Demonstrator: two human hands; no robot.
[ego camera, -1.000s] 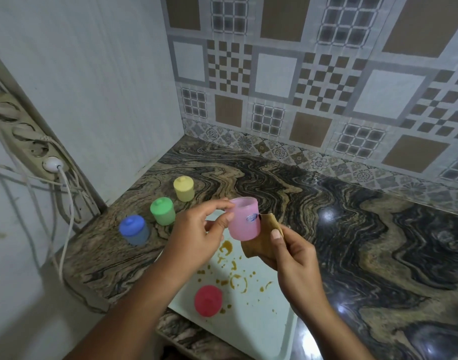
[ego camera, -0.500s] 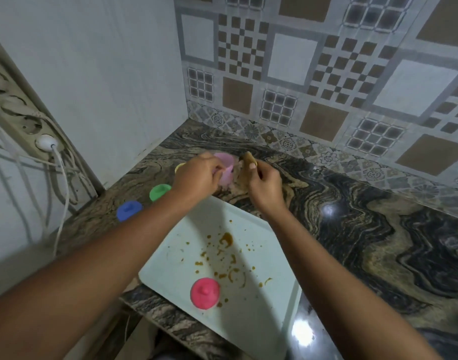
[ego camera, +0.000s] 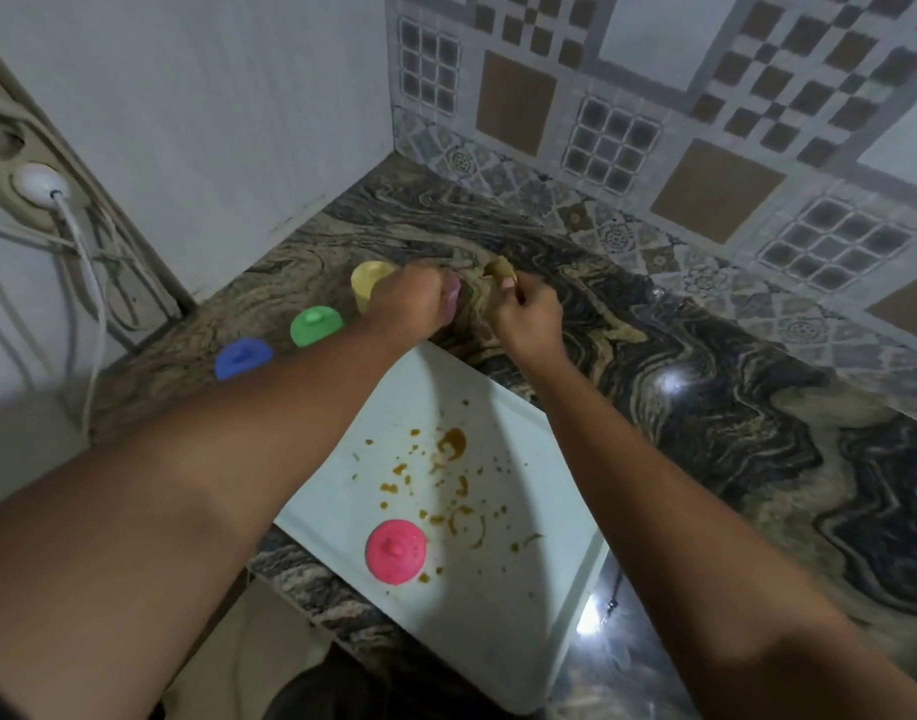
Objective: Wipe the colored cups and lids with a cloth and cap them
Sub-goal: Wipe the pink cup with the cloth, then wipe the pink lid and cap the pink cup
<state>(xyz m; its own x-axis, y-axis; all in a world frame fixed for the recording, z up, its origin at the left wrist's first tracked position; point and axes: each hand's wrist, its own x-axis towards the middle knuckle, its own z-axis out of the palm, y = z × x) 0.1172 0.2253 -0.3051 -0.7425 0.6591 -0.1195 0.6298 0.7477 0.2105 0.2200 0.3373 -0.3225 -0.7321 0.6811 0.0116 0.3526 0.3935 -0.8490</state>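
Observation:
My left hand (ego camera: 412, 304) grips the light pink cup (ego camera: 452, 296), which is mostly hidden behind my fingers, low over the counter beyond the tray. My right hand (ego camera: 529, 317) pinches a brownish cloth (ego camera: 499, 267) just right of the cup. The pink lid (ego camera: 395, 551) lies on the stained white tray (ego camera: 529, 439). To the left stand the capped yellow cup (ego camera: 367, 283), green cup (ego camera: 315, 326) and blue cup (ego camera: 242, 358) in a row.
The marble counter (ego camera: 732, 407) meets a tiled wall behind and a white wall on the left. A power strip with a white plug (ego camera: 38, 181) and cables hangs at the far left. Brown spills dot the tray.
Both hands moved away from me, carrying the pink cup and the cloth past the tray's far edge and down to the counter next to the yellow cup.

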